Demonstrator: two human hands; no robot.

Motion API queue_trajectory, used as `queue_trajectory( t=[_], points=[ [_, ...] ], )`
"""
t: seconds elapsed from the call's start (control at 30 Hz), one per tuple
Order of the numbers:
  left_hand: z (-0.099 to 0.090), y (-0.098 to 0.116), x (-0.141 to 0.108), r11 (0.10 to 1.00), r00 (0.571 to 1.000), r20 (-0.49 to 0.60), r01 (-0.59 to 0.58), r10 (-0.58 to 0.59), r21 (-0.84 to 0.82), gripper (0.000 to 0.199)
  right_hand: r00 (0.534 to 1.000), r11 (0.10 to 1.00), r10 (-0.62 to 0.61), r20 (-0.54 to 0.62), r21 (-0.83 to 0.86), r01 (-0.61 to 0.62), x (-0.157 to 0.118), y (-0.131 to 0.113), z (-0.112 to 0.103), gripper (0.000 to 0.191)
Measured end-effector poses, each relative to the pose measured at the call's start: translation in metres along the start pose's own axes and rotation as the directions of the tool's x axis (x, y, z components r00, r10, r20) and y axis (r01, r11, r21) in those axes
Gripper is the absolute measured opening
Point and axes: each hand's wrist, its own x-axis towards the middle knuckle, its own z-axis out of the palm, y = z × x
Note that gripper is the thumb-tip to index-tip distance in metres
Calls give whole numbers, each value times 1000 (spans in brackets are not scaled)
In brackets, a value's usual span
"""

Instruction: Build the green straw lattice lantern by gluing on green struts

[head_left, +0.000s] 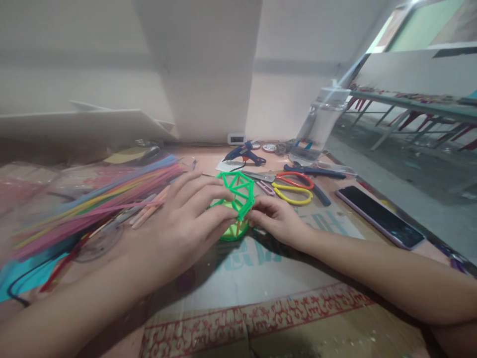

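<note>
A small green frame (pixel 243 191), built of thin green strips with a ring on top and a round green base, stands on the cardboard in front of me. Reaching over its left side, my left hand (pixel 197 206) has its thumb and fingers closed around the upper ring. From the right, my right hand (pixel 274 216) pinches the frame's side near a short upright, its fingertips partly hidden. Behind the frame lie scissors (pixel 292 194) with one red and one yellow handle, and a blue glue gun (pixel 244 155) rests farther back.
Bundled coloured pipe cleaners (pixel 149 184) spread on the left. A phone (pixel 380 216) lies at the right edge, near dark-handled pliers (pixel 316 171). A clear plastic bottle (pixel 320 124) stands at the back right, and a small digital display (pixel 236 138) sits against the wall.
</note>
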Motion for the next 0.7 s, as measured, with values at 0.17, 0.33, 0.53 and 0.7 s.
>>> queue_trajectory(
  t=[0.17,0.33,0.53,0.7],
  points=[
    [0,1,0,1000,1000,-17,2,-2,10,13,1000,1000,-11,-4,-3,11,0,1,1,12],
    [3,1,-1,999,999,-37,7,-6,38,11,1000,1000,-16,0,-10,16,0,1,1,11],
    [1,1,0,994,997,-75,28,-20,106,27,999,999,-31,-16,-18,31,0,1,0,10],
    [1,-3,-2,993,996,-80,-23,32,118,19,999,998,-29,-39,-55,26,-1,2,0,10]
  ],
)
